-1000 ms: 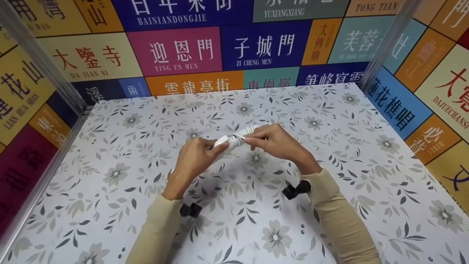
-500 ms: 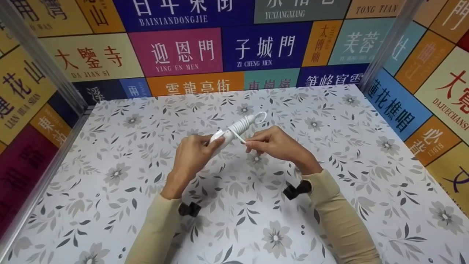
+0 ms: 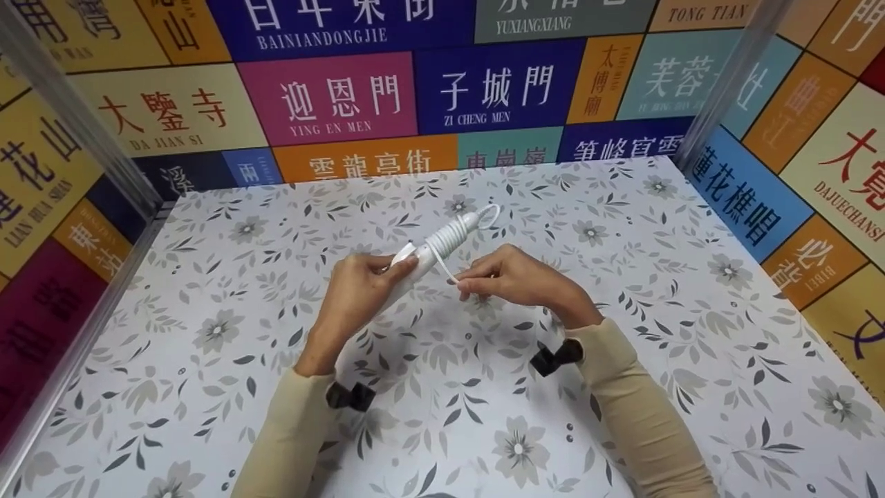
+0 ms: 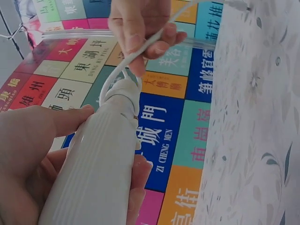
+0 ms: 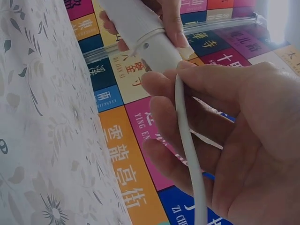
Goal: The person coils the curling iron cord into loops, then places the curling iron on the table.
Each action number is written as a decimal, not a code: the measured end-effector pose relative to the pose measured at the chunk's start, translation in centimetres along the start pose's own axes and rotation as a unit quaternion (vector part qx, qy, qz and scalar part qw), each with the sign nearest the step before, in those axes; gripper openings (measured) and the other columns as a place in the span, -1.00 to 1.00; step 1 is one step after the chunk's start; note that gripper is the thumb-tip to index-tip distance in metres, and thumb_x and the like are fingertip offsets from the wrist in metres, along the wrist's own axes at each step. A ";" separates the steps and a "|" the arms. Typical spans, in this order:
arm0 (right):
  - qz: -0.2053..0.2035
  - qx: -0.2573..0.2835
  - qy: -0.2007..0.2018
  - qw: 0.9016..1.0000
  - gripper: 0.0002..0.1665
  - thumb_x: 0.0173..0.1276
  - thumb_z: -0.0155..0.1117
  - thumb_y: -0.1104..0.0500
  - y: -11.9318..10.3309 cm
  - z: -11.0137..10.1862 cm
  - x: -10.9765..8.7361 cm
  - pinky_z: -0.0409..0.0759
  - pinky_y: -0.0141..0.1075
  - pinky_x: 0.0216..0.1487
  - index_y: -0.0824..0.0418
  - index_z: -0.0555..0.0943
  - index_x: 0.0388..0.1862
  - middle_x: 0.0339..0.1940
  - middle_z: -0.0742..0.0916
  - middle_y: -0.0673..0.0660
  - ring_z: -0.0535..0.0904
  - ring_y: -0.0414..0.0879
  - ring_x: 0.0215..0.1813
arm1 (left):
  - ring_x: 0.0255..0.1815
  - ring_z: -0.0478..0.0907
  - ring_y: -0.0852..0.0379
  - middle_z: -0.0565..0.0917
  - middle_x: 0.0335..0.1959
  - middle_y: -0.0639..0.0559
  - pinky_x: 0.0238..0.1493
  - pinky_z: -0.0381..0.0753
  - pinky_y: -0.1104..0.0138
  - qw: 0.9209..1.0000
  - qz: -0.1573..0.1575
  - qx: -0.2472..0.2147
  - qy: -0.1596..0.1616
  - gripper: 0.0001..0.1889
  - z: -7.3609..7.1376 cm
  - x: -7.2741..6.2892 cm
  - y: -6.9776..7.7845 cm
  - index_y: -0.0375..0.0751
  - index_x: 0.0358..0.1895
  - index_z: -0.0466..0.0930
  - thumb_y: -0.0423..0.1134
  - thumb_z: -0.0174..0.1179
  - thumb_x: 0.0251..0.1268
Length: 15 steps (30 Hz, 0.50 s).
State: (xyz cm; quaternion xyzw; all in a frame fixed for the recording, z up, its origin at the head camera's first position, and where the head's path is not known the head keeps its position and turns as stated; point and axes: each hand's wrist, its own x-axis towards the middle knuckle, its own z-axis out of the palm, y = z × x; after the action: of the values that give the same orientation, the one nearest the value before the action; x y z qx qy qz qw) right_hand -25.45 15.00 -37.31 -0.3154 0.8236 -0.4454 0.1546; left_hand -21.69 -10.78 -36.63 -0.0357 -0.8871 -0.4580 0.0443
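Observation:
My left hand (image 3: 349,290) grips a slim white rod-shaped appliance (image 3: 426,256), held tilted above the table with its far end up and to the right. Its ribbed white body (image 4: 93,164) lies between thumb and fingers in the left wrist view. A white cord (image 3: 453,235) is coiled around the far half, and a small loop (image 3: 489,218) sticks out past the tip. Thumb and forefinger of my right hand (image 3: 511,280) pinch a stretch of that cord (image 5: 187,140), to the right of the appliance. The appliance's exact kind is unclear.
A table (image 3: 442,443) with a grey floral cover lies beneath both hands. Colourful sign panels (image 3: 332,97) rise behind it and at both sides, with clear strips at the corners. Dark wrist devices (image 3: 351,396) sit at both cuffs.
My right hand has drawn back from the coil, down and toward me, pulling a length of cord out from it. The appliance has tilted more steeply, and its tip loop has come into view.

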 end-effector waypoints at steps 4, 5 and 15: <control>0.013 -0.007 -0.007 1.000 -0.77 0.45 0.29 0.12 0.7 0.0 0.3 0.71 -0.13 -0.12 0.20 0.81 -0.15 -0.10 0.83 0.19 0.70 -0.21 -0.29 | -0.52 0.55 0.13 0.81 -0.26 -0.04 -0.50 0.48 0.33 1.000 0.001 -0.026 -0.011 -0.62 -0.1 0.0 0.0 -0.11 -0.10 0.81 0.11 0.32 0.29; 0.017 -0.007 -0.007 1.000 -0.77 0.45 0.29 0.11 0.9 0.0 0.4 0.71 -0.09 -0.12 0.20 0.81 -0.15 -0.11 0.83 0.19 0.71 -0.17 -0.30 | -0.52 0.55 0.13 0.81 -0.25 -0.04 -0.50 0.49 0.32 0.999 0.003 -0.029 -0.013 -0.62 -0.1 0.0 0.0 -0.11 -0.10 0.81 0.12 0.32 0.29; 0.066 0.021 -0.005 0.998 -0.71 0.52 0.19 0.08 3.0 -0.2 1.1 0.57 -0.34 -0.42 0.19 0.80 -0.09 -0.44 0.75 0.28 0.59 -0.16 -0.52 | -0.42 0.60 0.08 0.80 -0.25 -0.02 -0.39 0.56 0.28 0.996 0.001 -0.075 -0.058 -0.63 -0.5 0.0 0.2 -0.02 -0.09 0.81 0.15 0.34 0.25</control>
State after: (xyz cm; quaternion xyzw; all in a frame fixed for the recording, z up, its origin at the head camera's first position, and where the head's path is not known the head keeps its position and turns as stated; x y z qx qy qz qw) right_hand -27.48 15.63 -39.68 -0.2597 0.8322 -0.4495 0.1946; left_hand -21.61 -11.07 -36.13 -0.0666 -0.8513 -0.5203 -0.0092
